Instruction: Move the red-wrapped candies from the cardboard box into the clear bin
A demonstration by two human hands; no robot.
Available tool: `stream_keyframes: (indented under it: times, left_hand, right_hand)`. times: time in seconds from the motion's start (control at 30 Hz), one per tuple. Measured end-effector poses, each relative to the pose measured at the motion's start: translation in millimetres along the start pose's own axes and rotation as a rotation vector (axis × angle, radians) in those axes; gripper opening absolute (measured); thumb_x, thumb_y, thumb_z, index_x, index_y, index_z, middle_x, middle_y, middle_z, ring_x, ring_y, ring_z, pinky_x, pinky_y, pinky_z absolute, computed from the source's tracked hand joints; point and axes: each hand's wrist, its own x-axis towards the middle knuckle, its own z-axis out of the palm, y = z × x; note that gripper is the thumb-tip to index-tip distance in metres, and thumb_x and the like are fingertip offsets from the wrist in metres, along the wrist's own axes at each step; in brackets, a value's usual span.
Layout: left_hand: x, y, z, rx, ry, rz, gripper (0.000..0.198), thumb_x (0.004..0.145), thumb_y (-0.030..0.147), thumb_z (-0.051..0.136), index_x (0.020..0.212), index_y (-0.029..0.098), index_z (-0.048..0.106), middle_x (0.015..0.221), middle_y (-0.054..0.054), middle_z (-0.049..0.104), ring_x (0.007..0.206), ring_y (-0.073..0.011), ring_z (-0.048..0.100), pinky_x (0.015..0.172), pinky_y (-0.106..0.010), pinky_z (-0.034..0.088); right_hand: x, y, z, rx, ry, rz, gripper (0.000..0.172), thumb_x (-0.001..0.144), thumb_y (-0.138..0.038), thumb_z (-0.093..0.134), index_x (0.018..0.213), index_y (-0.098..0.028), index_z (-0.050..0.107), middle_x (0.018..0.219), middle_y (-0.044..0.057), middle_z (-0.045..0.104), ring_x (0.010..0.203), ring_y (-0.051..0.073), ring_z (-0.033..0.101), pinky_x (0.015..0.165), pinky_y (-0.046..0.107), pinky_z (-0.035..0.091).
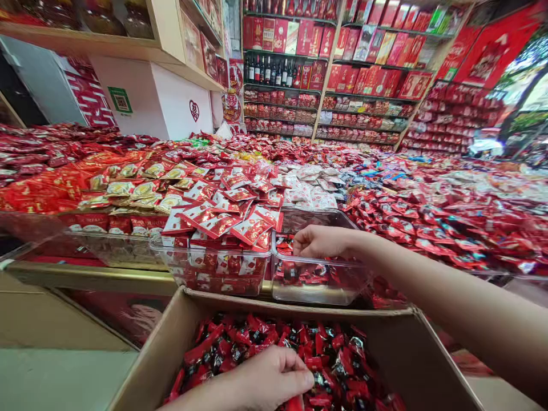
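Down in an open cardboard box [398, 342], my left hand [274, 374] is closed, with thumb and fingers pinching the red wrapper end of a candy [295, 403]. Around it lie many red-and-black wrapped candies [338, 357]. My right hand [319, 242] reaches into a clear plastic bin [321, 294] beyond the box. Its fingers are curled; whatever they hold, if anything, is hidden. Red-and-black candies [303, 274] cover the bottom of that bin, below the hand.
Left of that bin stands another clear bin heaped with red-and-white packets [222, 220]. Further left are gold packets [143, 188]. White packets [310, 185] lie behind, and red candies [419, 222] are piled to the right. Shelves [325, 68] with boxes and bottles line the back.
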Motion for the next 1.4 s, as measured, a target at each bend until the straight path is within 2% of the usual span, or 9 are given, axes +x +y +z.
stream_keyframes:
  times: [0.07, 0.13, 0.4, 0.53, 0.83, 1.23, 1.4]
  left_hand:
    - [2.0, -4.5, -0.6, 0.010, 0.013, -0.027, 0.027, 0.067, 0.036, 0.049, 0.079, 0.014, 0.057, 0.054, 0.006, 0.042, 0.046, -0.0053, 0.031, 0.043, -0.017, 0.024]
    - [3.8, -8.6, -0.7, 0.011, 0.021, -0.034, 0.028, 0.066, 0.038, 0.050, 0.079, 0.015, 0.058, 0.054, 0.006, 0.042, 0.046, -0.0055, 0.031, 0.043, -0.017, 0.024]
    - [3.3, -14.0, 3.3, -0.007, -0.014, -0.005, 0.025, 0.065, 0.037, 0.051, 0.077, 0.017, 0.059, 0.057, 0.004, 0.047, 0.049, -0.0065, 0.034, 0.046, -0.018, 0.028]
    - [1.8, -14.5, 3.2, -0.009, -0.006, -0.015, 0.024, 0.065, 0.037, 0.051, 0.078, 0.018, 0.059, 0.057, 0.004, 0.046, 0.048, -0.0065, 0.034, 0.047, -0.018, 0.028]
    - [0.4, -13.0, 2.4, 0.007, -0.014, -0.003, 0.023, 0.065, 0.037, 0.050, 0.077, 0.020, 0.059, 0.055, 0.005, 0.046, 0.046, -0.0067, 0.033, 0.046, -0.018, 0.028]
    - [2.9, -17.1, 2.6, 0.000, -0.008, 0.005, 0.027, 0.064, 0.040, 0.050, 0.078, 0.019, 0.060, 0.058, 0.004, 0.048, 0.048, -0.0073, 0.034, 0.048, -0.019, 0.029]
    - [4.1, -19.1, 0.5, -0.043, 0.024, 0.012, 0.031, 0.062, 0.045, 0.052, 0.078, 0.019, 0.059, 0.061, 0.004, 0.050, 0.051, -0.0080, 0.036, 0.050, -0.020, 0.029]
  right_hand:
    - [8.1, 4.6, 4.6, 0.099, -0.154, 0.055, 0.020, 0.052, -0.023, 0.064, 0.062, -0.014, 0.050, 0.052, -0.006, 0.054, 0.049, 0.006, 0.052, 0.052, 0.019, 0.044]
    - [13.7, 8.1, 7.9, 0.167, -0.256, 0.099, 0.023, 0.049, -0.023, 0.066, 0.062, -0.014, 0.049, 0.056, -0.005, 0.056, 0.053, 0.007, 0.054, 0.054, 0.020, 0.044]
    - [14.9, 5.2, 15.1, 0.200, -0.368, 0.182, 0.029, 0.047, -0.021, 0.067, 0.070, -0.016, 0.051, 0.061, -0.003, 0.058, 0.057, 0.010, 0.057, 0.056, 0.022, 0.046]
    - [12.9, 1.8, 19.7, 0.197, -0.350, 0.164, 0.032, 0.050, -0.023, 0.064, 0.079, -0.016, 0.053, 0.067, -0.002, 0.059, 0.059, 0.009, 0.057, 0.056, 0.021, 0.045]
    - [17.2, 8.8, 18.8, 0.132, -0.279, 0.163, 0.028, 0.054, -0.022, 0.061, 0.081, -0.019, 0.055, 0.075, -0.002, 0.059, 0.060, 0.008, 0.056, 0.055, 0.021, 0.045]
    - [21.6, 14.4, 17.0, 0.218, -0.401, 0.161, 0.034, 0.056, -0.024, 0.061, 0.089, -0.018, 0.052, 0.073, 0.000, 0.060, 0.061, 0.009, 0.057, 0.057, 0.021, 0.046]
    - [22.8, 15.2, 17.8, 0.138, -0.389, 0.184, 0.037, 0.056, -0.028, 0.061, 0.090, -0.017, 0.052, 0.075, 0.001, 0.060, 0.060, 0.009, 0.057, 0.057, 0.021, 0.046]
